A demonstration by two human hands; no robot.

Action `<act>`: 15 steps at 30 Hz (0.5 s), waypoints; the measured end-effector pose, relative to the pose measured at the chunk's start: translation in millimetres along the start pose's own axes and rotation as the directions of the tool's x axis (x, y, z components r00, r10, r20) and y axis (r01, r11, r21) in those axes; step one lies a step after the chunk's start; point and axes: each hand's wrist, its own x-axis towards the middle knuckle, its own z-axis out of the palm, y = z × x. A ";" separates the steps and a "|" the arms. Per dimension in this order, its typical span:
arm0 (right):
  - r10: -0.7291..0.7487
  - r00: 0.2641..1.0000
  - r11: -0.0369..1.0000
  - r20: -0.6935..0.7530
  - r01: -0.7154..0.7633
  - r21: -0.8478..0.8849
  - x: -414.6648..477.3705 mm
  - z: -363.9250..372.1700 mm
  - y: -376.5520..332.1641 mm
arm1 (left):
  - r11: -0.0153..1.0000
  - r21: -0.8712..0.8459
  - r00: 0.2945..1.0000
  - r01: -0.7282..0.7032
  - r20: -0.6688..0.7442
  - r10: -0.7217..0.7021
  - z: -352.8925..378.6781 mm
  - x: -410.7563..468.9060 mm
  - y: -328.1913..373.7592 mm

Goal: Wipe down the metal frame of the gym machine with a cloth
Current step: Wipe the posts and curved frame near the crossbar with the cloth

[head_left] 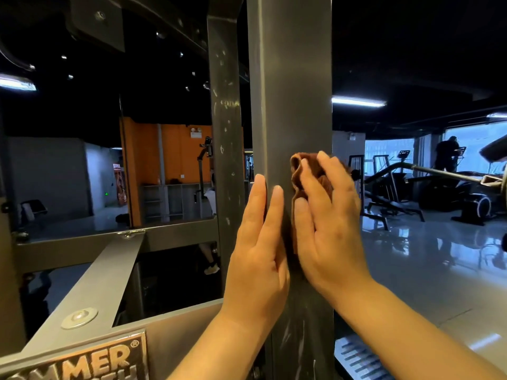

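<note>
Bunching beneath fingers [332, 171] of the right hand [329, 223], the cloth [296, 167] touches the frame [290, 91].

Slim gap (possibly passable) between front post [290, 78] and rear post [225, 111]

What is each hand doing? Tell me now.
Left hand: open, flat against the metal post.
Right hand: open, pressing the brown cloth on the post.

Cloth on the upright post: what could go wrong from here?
1. The brown cloth is bunched and only pressed under the flat right hand, not pinched, so it could slip and drop.
2. The left hand rests bare on the upright post beside the cloth and may smear the metal.
3. The pale streaks lower down could be missed.
</note>
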 end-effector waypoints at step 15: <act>-0.123 0.992 0.991 0.033 0.124 -0.039 -17.6 0.3 7.0 | 0.992 0.113 0.998 -0.055 -0.029 0.059 3.6 -0.2 0.8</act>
